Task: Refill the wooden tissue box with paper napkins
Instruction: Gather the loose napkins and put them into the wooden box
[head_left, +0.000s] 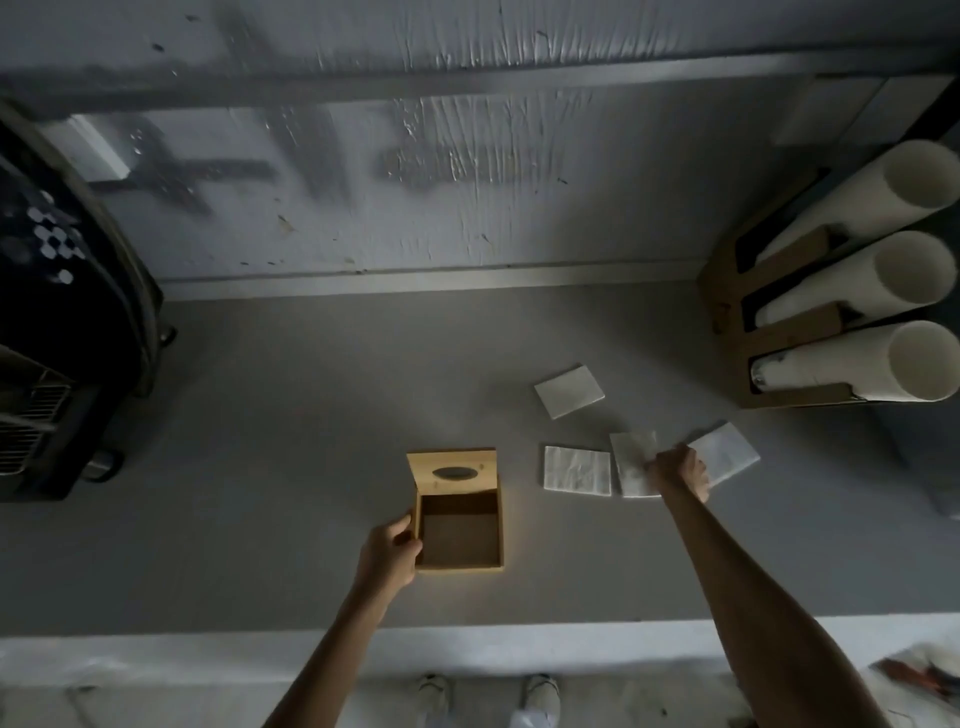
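The wooden tissue box (460, 540) stands open on the grey counter, its inside bare and its lid (451, 472) with an oval slot tipped up at the far side. My left hand (390, 550) grips the box's left wall. Several white folded paper napkins lie to the right: one far back (569, 391), one flat (576, 471), one (631, 467) under my fingers and one (724, 452) past them. My right hand (680, 474) rests on the two rightmost napkins, fingers curled down onto them; whether it has lifted one I cannot tell.
A cardboard holder with three stacks of white paper cups (857, 312) stands at the right. A dark machine (57, 312) fills the left side. The counter's front edge (467, 649) runs below the box, with my shoes beneath it.
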